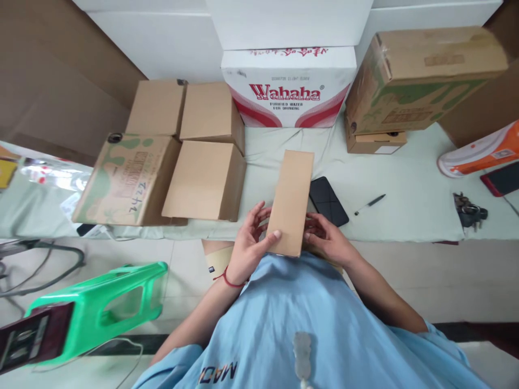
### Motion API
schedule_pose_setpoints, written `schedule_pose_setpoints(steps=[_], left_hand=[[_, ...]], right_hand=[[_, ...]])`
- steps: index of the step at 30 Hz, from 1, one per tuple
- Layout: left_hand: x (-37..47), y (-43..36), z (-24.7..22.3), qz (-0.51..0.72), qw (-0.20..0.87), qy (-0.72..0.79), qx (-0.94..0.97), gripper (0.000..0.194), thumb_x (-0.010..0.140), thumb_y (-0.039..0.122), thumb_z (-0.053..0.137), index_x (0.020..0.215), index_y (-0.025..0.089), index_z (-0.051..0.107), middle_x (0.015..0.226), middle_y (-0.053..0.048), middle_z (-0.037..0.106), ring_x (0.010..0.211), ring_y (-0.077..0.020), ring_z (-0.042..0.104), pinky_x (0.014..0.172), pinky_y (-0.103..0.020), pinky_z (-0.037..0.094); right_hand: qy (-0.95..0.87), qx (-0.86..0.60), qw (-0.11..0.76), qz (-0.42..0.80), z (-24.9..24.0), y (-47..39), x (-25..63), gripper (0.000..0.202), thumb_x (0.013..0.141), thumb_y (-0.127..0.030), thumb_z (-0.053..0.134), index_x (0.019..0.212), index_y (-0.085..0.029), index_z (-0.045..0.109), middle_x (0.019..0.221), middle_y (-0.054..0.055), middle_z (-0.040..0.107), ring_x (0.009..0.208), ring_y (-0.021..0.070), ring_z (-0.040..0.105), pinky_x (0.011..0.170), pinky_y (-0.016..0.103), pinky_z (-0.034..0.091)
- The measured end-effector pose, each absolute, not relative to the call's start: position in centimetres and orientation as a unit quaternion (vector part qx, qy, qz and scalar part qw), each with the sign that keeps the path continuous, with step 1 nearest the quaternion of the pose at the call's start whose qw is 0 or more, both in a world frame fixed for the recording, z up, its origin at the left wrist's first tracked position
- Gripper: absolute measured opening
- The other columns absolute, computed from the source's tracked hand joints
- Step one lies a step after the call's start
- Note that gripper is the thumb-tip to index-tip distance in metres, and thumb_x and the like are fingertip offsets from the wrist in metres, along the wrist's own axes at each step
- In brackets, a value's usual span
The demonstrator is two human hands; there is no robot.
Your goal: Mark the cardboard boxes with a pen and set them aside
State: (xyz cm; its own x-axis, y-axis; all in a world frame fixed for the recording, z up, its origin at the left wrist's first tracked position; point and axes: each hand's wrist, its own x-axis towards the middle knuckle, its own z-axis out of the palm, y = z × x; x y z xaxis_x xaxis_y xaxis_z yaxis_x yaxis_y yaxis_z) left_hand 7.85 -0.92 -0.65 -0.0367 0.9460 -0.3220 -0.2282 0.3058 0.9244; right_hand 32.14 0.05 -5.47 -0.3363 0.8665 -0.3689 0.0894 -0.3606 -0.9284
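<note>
A plain brown cardboard box [290, 202], long and narrow, sits at the table's front edge close to my body. My left hand [256, 240] holds its left side, the thumb lying over the upper face near the lower end. On the opposite side, my right hand [327, 237] has its fingers curled against the box, with the fingertips partly hidden. Just beyond the right hand lies a black phone-like flat object [328, 201]. A dark pen [370, 204] rests farther right on the pale green cloth.
Several brown cartons [198, 181] stand grouped at the left. At the back is a white Wahaha water box [290, 89]; a green-printed carton [421, 81] stands on a smaller box [375, 142] at right. Keys [470, 210] lie near the front right edge. A green stool [97, 308] is at lower left.
</note>
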Motion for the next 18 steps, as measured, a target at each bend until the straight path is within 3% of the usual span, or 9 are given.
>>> schedule_pose_setpoints(steps=[4,7,10,13,18], left_hand=[[8.0,-0.7,-0.8,0.469,0.622,0.53,0.334,0.074,0.075,0.035,0.098,0.141,0.025,0.067,0.15,-0.016,0.068,0.145,-0.035,0.061,0.116,-0.045,0.053],[7.6,-0.7,-1.1,0.456,0.627,0.534,0.337,0.067,0.075,0.036,0.098,0.135,0.024,0.071,0.149,-0.016,0.069,0.146,-0.0363,0.06,0.116,-0.046,0.054],[6.9,-0.8,-1.0,0.427,0.623,0.549,0.359,0.062,0.081,0.046,0.094,0.135,0.022,0.074,0.146,-0.015,0.072,0.148,-0.0376,0.059,0.119,-0.047,0.053],[6.6,-0.8,-1.1,0.372,0.653,0.548,0.368,0.062,0.086,0.057,0.088,0.134,0.02,0.075,0.14,-0.015,0.076,0.143,-0.0413,0.063,0.112,-0.048,0.058],[6.7,-0.8,-2.3,0.371,0.73,0.513,0.259,0.061,0.08,0.047,0.095,0.129,0.016,0.074,0.129,-0.017,0.08,0.132,-0.0417,0.07,0.11,-0.049,0.059]], right_hand=[[-0.37,-0.546,0.334,0.673,-6.2,0.5,32.0,0.075,0.078,-0.055,0.087,0.142,-0.027,0.059,0.118,0.008,0.071,0.082,0.0174,0.068,0.063,0.03,0.057],[-0.324,-0.572,0.353,0.666,-5.8,1.0,32.6,0.07,0.075,-0.055,0.088,0.134,-0.024,0.067,0.111,0.007,0.071,0.073,0.0143,0.061,0.054,0.024,0.044],[-0.347,-0.552,0.359,0.668,-4.8,1.2,33.1,0.063,0.079,-0.056,0.087,0.13,-0.023,0.073,0.108,0.006,0.072,0.076,0.0148,0.061,0.058,0.025,0.046],[-0.406,-0.53,0.359,0.652,-3.6,1.1,33.1,0.062,0.089,-0.058,0.079,0.142,-0.027,0.071,0.11,0.005,0.071,0.089,0.0188,0.066,0.073,0.031,0.056],[-0.558,-0.478,0.36,0.575,-2.2,1.0,32.9,0.057,0.101,-0.054,0.07,0.152,-0.03,0.066,0.113,0.006,0.063,0.107,0.0214,0.065,0.093,0.037,0.06]])
